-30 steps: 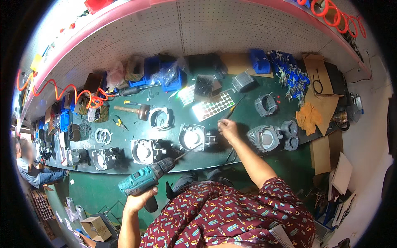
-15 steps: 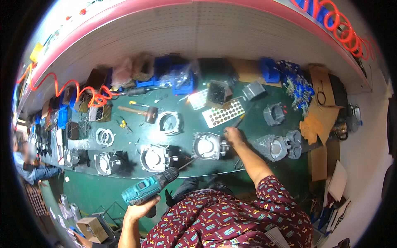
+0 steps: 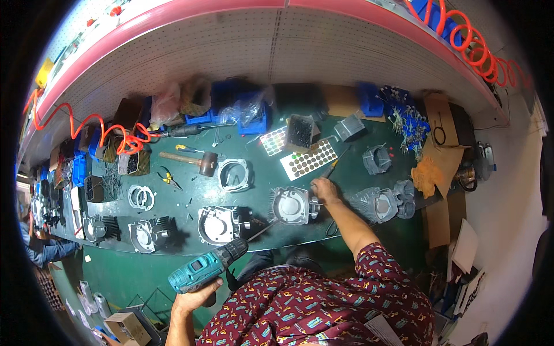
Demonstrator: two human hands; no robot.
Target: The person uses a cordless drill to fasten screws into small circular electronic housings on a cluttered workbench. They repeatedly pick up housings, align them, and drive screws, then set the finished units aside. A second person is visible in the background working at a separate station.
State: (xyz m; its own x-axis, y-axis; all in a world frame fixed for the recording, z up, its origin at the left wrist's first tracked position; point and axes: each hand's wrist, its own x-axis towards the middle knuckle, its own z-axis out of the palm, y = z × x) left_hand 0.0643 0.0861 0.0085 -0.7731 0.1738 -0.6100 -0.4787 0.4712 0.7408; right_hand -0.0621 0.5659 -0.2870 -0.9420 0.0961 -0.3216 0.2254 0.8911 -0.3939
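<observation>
A teal cordless drill [image 3: 202, 268] is in my left hand [image 3: 196, 295], fingers wrapped round its grip below the body. Its long thin bit slants up and right, with the tip close to the lower left edge of a finned metal housing [image 3: 291, 206]. That housing lies on the bench with its round face up. My right hand [image 3: 325, 191] is closed at the housing's right side; whatever its fingers grip is hidden. A screwdriver [image 3: 330, 168] with a yellow and dark handle lies just beyond this hand, and I cannot tell whether they touch.
Further housings [image 3: 219, 225] line the bench's front edge to the left, others [image 3: 384, 205] to the right. Behind lie a mallet [image 3: 205, 164], pliers [image 3: 168, 177], a ring-shaped casting [image 3: 234, 175], a sheet of round stickers [image 3: 311, 161] and a bin of small dark parts [image 3: 300, 132].
The whole view has shifted slightly and looks sharper. Both hands, the drill and the housing keep nearly the same places relative to each other.
</observation>
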